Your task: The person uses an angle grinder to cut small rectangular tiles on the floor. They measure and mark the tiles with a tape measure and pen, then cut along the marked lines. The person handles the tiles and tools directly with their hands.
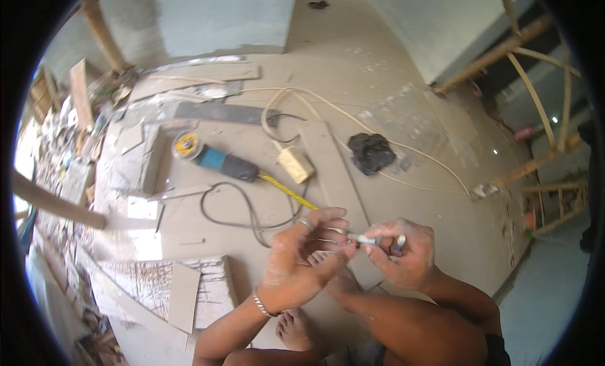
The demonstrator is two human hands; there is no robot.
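Note:
My right hand (406, 255), dusty with white powder, is closed on a slim pale marker (370, 240) pointing left. A short white-ended cylinder (401, 241) also shows between its fingers; I cannot tell whether it is a cap. Facing it, my left hand (302, 255) is open, fingers apart and curved, with rings and a chain bracelet. The marker's tip lies close to the left thumb and fingers; contact is unclear. Beyond the left hand, a yellow tape measure blade (287, 191) runs from the fingers towards an angle grinder (217, 162) with a teal and black body.
A cream block-shaped box (295, 164) with pale cable and a crumpled black plastic bag (370, 153) lie ahead. Grey slab pieces (184, 296) are at left, rubble (57, 151) beyond. A grey tile strip (331, 164) extends forward. Bamboo poles (495, 57) stand right. My bare feet are below.

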